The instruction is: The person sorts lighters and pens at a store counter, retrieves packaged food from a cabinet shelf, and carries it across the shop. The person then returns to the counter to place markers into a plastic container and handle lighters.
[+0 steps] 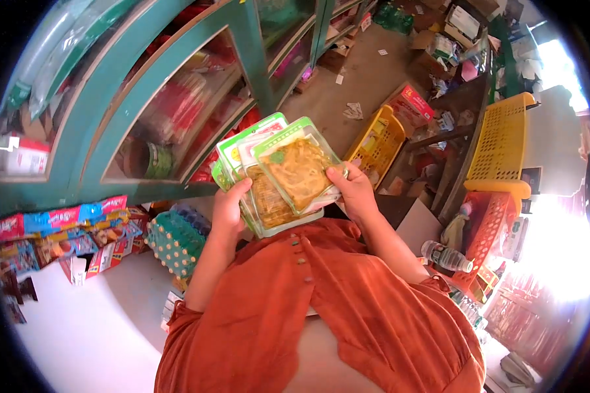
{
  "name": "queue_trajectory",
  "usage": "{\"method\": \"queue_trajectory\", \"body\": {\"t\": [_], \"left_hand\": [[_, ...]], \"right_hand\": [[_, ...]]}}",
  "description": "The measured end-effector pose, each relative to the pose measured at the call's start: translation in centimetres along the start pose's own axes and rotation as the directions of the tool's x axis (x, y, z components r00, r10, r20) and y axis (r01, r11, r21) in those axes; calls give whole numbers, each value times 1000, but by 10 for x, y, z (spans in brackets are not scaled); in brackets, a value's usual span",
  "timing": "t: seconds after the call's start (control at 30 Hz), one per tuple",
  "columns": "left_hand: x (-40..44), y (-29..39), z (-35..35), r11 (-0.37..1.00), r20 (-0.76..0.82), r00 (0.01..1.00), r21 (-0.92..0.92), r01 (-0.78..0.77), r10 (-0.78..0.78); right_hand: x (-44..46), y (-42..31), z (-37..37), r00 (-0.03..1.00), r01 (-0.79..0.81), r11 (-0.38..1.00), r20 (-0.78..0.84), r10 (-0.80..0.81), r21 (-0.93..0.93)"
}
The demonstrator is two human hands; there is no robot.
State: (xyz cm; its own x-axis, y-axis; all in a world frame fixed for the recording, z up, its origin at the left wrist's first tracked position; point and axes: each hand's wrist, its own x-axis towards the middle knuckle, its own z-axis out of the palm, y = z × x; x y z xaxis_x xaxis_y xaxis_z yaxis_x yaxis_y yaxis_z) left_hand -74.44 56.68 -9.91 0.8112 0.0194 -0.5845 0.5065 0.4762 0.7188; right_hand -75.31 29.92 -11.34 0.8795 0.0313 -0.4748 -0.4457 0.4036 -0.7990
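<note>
Several flat, clear-fronted food packets with green edges are fanned out before my body. My left hand point(228, 204) grips the rear packets point(269, 200) at their lower left, thumb on top. My right hand point(354, 191) pinches the right edge of the front packet point(296, 171), which shows yellowish-brown food inside. The packets overlap, so much of the rear ones is hidden. Beneath the stack, most of my fingers are out of sight.
Green-framed glass cabinets point(250, 56) run along the left. Snack packets point(59, 229) hang at lower left, near egg-like rows in a teal tray point(175, 242). To the right are yellow baskets point(498, 141), a red basket point(488, 239) and a plastic bottle point(447, 257). Paper scraps litter the floor point(347, 82).
</note>
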Motion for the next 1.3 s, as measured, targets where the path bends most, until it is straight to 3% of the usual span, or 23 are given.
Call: {"method": "queue_trajectory", "body": {"t": [0.1,0.17,0.2,0.27,0.3,0.37,0.4,0.47,0.5,0.6,0.67,0.7,0.73,0.8,0.83,0.87,0.93,1.07,1.13,1.2,1.23,1.27,1.3], "left_hand": [[33,9,10,1000,71,997,-2,24,-24],[59,14,20,998,165,985,-20,56,-52],[71,18,31,998,170,984,-7,57,-55],[95,25,58,990,320,939,-6,138,-129],[113,27,73,989,331,933,10,146,-141],[154,28,106,976,404,889,50,213,-215],[179,26,122,973,417,880,62,222,-228],[228,19,156,892,380,811,104,440,-444],[228,36,188,932,453,815,181,312,-361],[271,42,244,889,438,775,197,412,-456],[292,46,276,878,459,749,229,420,-478],[298,51,294,871,453,745,210,444,-490],[299,50,302,869,453,746,179,461,-489],[315,50,325,880,464,748,210,427,-474],[321,50,335,888,468,754,240,393,-460],[328,51,349,882,477,742,260,393,-471],[341,51,374,918,579,724,342,201,-374],[356,57,412,892,577,726,436,114,-375],[364,61,430,882,628,670,462,90,-397],[367,70,449,869,613,673,486,90,-413],[373,69,457,879,626,684,474,47,-374],[383,68,467,888,635,697,461,4,-332],[396,66,475,894,643,706,447,-32,-296]], "right_hand": [[19,-48,0,987,81,987,-148,-61,137],[33,-93,-9,922,336,941,-217,-322,28],[30,-121,-4,822,505,850,-219,-526,-147],[27,-165,-10,530,597,333,47,-847,-730],[38,-178,-15,524,587,337,29,-851,-736],[70,-203,-31,271,794,-78,465,-843,-603],[94,-206,-52,249,718,-310,646,-722,-624],[124,-206,-75,460,602,-343,664,-590,-721],[140,-205,-88,479,590,-331,649,-592,-737],[178,-220,-124,578,566,-205,562,-592,-798],[189,-240,-147,606,535,-31,409,-682,-844],[193,-246,-150,593,483,143,202,-780,-864],[190,-241,-159,590,478,134,205,-781,-868],[197,-239,-185,873,173,878,-342,-346,-446],[198,-244,-195,950,167,917,-189,-248,-363],[202,-246,-196,954,-3,971,-293,-70,-240],[214,-259,-196,924,30,977,-366,-108,-211],[228,-278,-207,879,123,970,-430,-205,-211],[227,-289,-206,743,230,840,-468,-478,-492],[233,-300,-218,626,337,629,-332,-706,-701],[240,-306,-221,634,361,669,-355,-687,-650],[246,-315,-224,774,328,908,-477,-417,-261],[258,-326,-230,833,309,942,-441,-334,-130]]}}
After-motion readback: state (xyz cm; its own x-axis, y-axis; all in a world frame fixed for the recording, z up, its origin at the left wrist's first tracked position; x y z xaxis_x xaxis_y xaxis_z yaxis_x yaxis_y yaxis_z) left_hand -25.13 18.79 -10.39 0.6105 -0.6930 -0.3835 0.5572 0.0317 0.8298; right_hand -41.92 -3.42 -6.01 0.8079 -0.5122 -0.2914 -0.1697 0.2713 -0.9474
